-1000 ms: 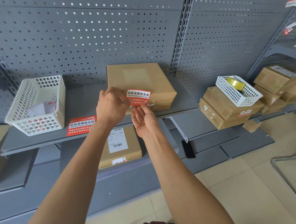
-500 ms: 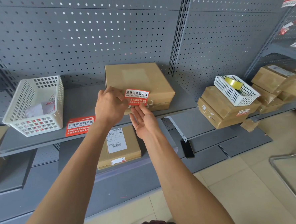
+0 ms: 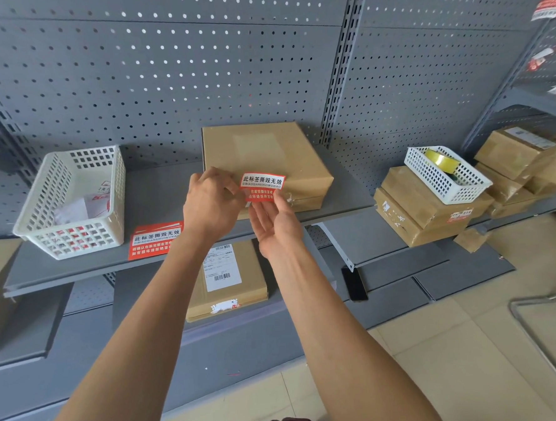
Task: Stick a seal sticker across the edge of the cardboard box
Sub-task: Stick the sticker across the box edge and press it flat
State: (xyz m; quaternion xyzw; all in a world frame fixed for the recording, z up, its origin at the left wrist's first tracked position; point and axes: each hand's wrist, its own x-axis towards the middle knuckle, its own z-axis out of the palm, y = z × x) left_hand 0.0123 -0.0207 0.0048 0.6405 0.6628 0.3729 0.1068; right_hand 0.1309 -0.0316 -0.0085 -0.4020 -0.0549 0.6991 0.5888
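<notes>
Head view: cardboard box sits on the shelf, near face at the shelf's front edge. Left hand pinches the seal sticker by its left end, holding it over the box's top-front edge so it can fold across. Right hand spread palm-up under the lower half, likely ready to press. Spare red sticker and white basket lie left, well clear; nothing blocks

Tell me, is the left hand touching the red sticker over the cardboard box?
Touching. In the head view, the fingers of the left hand pinch the left end of the red sticker, which is held over the front edge of the cardboard box.
</notes>
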